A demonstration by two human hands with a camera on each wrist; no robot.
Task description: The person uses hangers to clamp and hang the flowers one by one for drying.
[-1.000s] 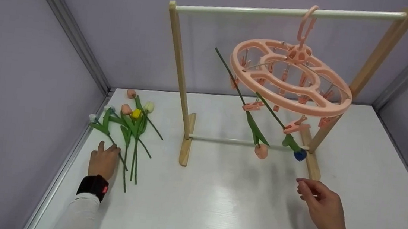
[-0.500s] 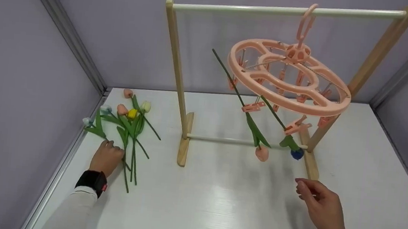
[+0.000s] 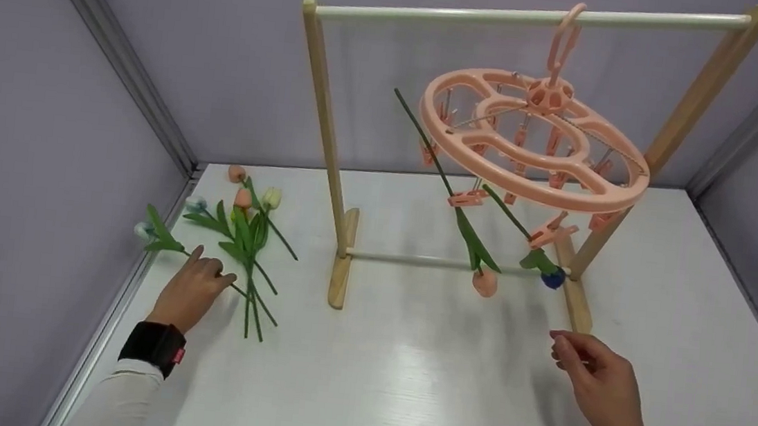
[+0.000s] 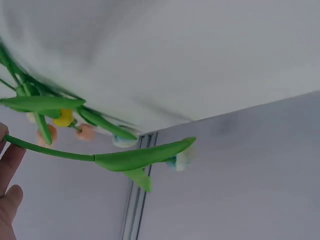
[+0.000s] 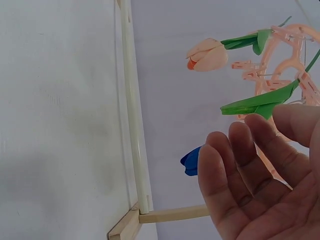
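My left hand [image 3: 192, 292] pinches the green stem of a pale blue-and-white artificial tulip [image 4: 135, 157] at the left of the table, its bloom pointing left. Beside that hand lies a bunch of artificial tulips: peach blooms [image 3: 237, 173], a cream one [image 3: 272, 197], another pale blue one [image 3: 195, 204] and a mostly covered yellow one [image 4: 64, 118]. At the right, my right hand [image 3: 601, 394] hovers with loosely bent fingers, holding nothing. Above it, a peach tulip [image 3: 485, 283] and a blue tulip [image 3: 553, 278] hang bloom-down from clips of a pink round clip hanger [image 3: 534, 188].
The hanger hooks over the white top rod [image 3: 440, 15] of a wooden rack, whose left post [image 3: 325, 117] stands between the bunch and the hanging tulips. A low crossbar [image 3: 409, 259] joins its feet. Grey walls [image 3: 72, 225] enclose the white table [image 3: 370, 379].
My left hand has taken the pale blue tulip by its stem and shifted it slightly left, out of the bunch. Nearby stems and blooms have moved. My right hand stays in place.
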